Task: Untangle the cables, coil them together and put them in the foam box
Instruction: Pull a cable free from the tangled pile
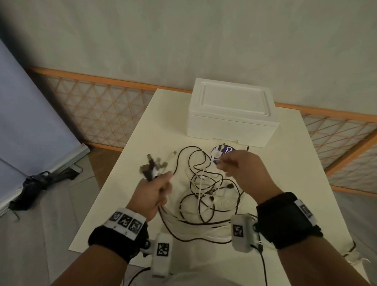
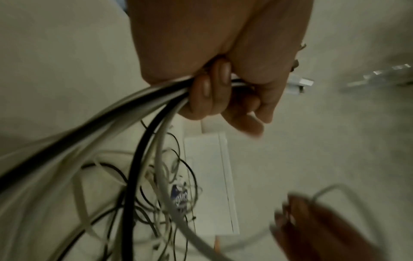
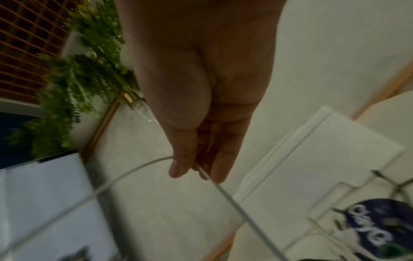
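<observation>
My left hand [image 1: 158, 189] grips a bundle of black and white cables [image 2: 143, 106] in a fist. Their plug ends [image 1: 153, 165] stick up past the fist. The rest of the cables lie in a loose tangle [image 1: 205, 188] on the white table [image 1: 289, 167] between my hands. My right hand [image 1: 227, 163] is raised over the tangle and pinches one thin white cable [image 3: 214, 181] between thumb and fingers. The white foam box [image 1: 232, 113], lid on, stands at the back of the table.
A round dark blue sticker with white letters [image 1: 220, 153] lies just in front of the box. Black gear [image 1: 38, 182] lies on the floor at the left beside a grey-blue panel [image 1: 24, 115]. A wood lattice rail [image 1: 103, 110] runs behind the table.
</observation>
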### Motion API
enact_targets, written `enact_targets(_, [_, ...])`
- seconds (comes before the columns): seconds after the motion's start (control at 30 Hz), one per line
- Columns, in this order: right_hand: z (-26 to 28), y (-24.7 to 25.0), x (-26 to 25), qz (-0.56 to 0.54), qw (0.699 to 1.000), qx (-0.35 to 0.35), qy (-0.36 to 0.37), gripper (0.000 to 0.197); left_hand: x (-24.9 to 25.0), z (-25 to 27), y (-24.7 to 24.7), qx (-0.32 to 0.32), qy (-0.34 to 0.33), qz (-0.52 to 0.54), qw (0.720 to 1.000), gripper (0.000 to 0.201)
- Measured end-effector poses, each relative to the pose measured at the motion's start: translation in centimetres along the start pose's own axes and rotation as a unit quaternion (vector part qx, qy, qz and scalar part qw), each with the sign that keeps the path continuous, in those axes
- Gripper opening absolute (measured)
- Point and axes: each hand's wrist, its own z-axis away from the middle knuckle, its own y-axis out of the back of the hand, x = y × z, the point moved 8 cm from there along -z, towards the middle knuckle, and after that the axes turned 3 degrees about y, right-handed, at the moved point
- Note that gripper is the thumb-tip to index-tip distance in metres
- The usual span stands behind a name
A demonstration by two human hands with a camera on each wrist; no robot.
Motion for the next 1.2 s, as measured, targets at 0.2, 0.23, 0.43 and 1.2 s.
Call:
enact_targets(0.2, [-1.5,-0.8,-6.0,-0.081,0.992,-0.016,0.092,0.007,2.2,0.1,-7.5,-0.083,-0.072,-0.169,0.979,0.008])
enact_targets(0.23, [-1.7,-0.4,-5.6,-0.114,0.99,0.005,0.082,0.011,2.6,0.1,-8.1,-0.086,-0.087,-0.179,0.976,0.007])
enact_targets(0.43, [-1.0,-4.6,-0.5,-0.07,0.989,-0.129,-0.005,0.037,3.3,-1.1,-7.3,-0.052,-0.072,-0.006,0.996,0.008])
enact_targets(1.2, [-5.4,-5.1,0.5,-0.154,0.982,-0.112,-0.017,0.009,4.8,-4.1,-11.1,-0.101,-0.053,0.023,0.993,0.016])
